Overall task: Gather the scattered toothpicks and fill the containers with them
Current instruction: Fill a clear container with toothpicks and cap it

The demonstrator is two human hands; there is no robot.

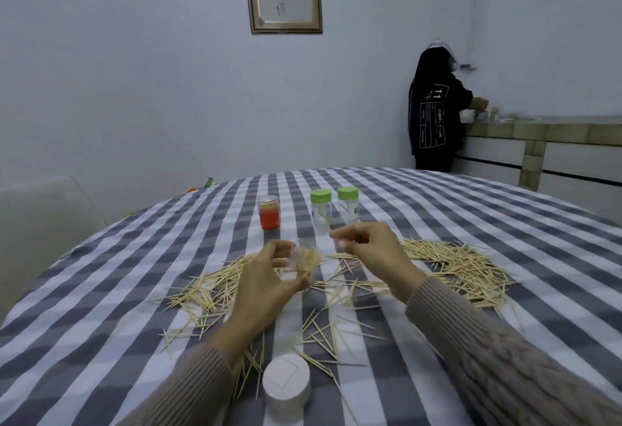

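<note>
My left hand (269, 277) grips a clear container (301, 262) tilted on its side and holding a bunch of toothpicks. My right hand (367, 250) hovers just right of its mouth with fingers curled and pinched; whether it holds toothpicks is blurred. Scattered toothpicks (461, 265) cover the checked tablecloth (117, 291) in heaps left, right and in front of my hands. Two clear jars with green lids (320, 210) (348, 206) stand behind my hands, and an orange-filled jar (269, 213) stands to their left.
A white round lid or cap (286, 383) sits near the table's front edge. A white chair (40, 216) stands at the left. Another person in a black top (434, 122) stands at a counter (538, 132) at the back right.
</note>
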